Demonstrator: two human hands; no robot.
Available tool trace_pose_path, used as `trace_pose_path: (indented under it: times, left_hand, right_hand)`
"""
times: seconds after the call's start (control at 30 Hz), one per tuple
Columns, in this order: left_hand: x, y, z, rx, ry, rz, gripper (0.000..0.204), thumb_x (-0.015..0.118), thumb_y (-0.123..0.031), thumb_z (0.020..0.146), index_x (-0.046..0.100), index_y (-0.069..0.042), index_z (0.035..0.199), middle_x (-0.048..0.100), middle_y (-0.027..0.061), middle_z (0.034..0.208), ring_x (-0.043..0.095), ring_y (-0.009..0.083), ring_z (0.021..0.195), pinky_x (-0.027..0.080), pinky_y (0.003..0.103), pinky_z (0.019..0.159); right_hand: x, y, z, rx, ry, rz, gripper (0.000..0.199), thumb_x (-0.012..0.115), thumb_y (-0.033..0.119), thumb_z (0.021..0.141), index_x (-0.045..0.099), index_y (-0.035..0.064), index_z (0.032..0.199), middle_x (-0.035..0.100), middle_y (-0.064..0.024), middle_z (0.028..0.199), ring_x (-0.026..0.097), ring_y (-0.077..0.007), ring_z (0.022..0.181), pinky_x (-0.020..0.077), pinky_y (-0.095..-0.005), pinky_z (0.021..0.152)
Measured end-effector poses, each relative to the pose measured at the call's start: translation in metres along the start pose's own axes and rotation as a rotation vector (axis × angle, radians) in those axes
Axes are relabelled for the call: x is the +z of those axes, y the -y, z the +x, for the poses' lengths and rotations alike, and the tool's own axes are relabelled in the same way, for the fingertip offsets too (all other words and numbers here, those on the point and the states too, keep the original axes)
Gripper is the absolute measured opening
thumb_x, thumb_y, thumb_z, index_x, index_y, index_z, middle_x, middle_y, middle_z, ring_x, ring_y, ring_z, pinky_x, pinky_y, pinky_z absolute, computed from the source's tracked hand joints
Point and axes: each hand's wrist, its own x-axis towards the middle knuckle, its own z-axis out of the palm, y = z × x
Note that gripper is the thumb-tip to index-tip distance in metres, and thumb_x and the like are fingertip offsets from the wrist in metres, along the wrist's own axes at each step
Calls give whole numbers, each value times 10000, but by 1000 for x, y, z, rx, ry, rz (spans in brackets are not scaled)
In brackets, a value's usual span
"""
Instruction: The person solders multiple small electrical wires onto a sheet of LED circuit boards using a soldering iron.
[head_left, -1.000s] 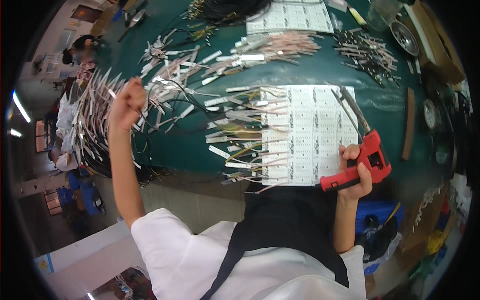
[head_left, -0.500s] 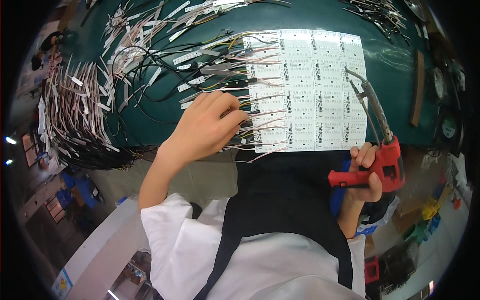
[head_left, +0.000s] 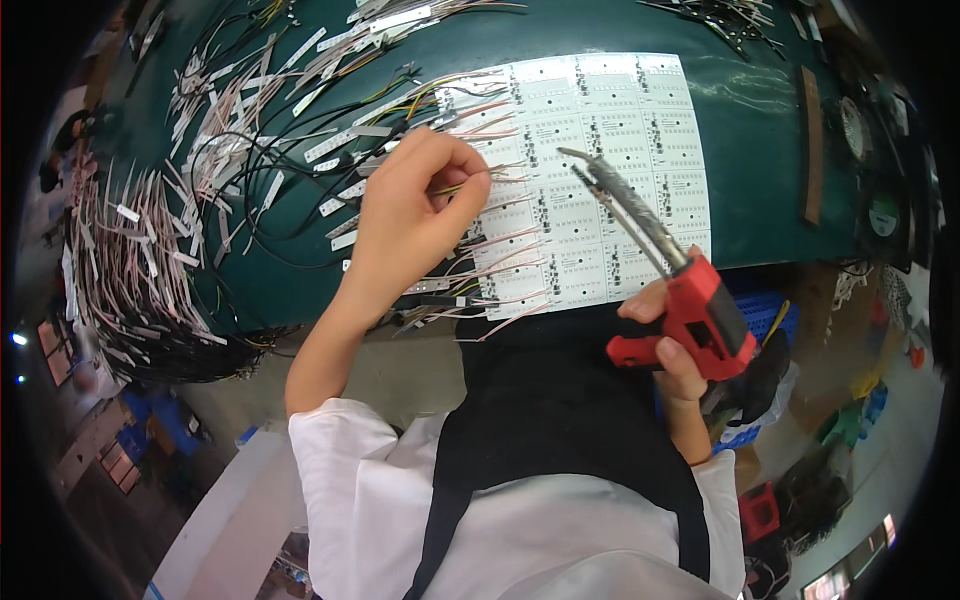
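My left hand (head_left: 415, 205) is over the left edge of a white circuit-board panel (head_left: 625, 225), thumb and forefinger pinched on a thin wire lead (head_left: 452, 189). The lead's end points toward the panel; whether it touches a pad I cannot tell. My right hand (head_left: 672, 345) is wrapped round the handle of a red soldering gun (head_left: 705, 320). Its long metal barrel slants up and left, and the bent tip (head_left: 572, 153) is above the panel, right of my left fingers. Several red and white wires (head_left: 515, 240) lie across the panel's left column.
A thick bundle of wired strips (head_left: 135, 260) hangs over the table's left edge. More loose strips and leads (head_left: 225, 140) are spread at the far left, with black cables (head_left: 270, 190) among them. A wooden bar (head_left: 810, 145) and another wire pile (head_left: 715, 20) lie to the right.
The soldering gun has swung left, its tip coming closer to my left hand. My left hand has moved up along the panel's edge, and the view has shifted slightly.
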Motion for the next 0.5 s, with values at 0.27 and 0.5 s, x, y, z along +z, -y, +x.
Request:
trace_pose_path:
  times: [0.27, 0.5]
  left_hand:
    - [26, 18, 28, 121, -14, 223, 80, 637, -62, 743, 582, -8, 764, 555, 82, 751, 583, 191, 656, 477, 285, 583]
    - [31, 24, 29, 154, -73, 259, 67, 639, -48, 735, 576, -27, 743, 554, 62, 725, 590, 177, 609, 480, 279, 556]
  right_hand:
    - [8, -12, -5, 145, 25, 42, 748, 577, 42, 831, 159, -22, 1449, 584, -146, 966, 600, -166, 700, 520, -280, 649]
    - [18, -13, 1, 236, -38, -94, 692, 585, 15, 817, 244, -78, 1412, 629, -141, 875, 604, -140, 648, 522, -254, 586]
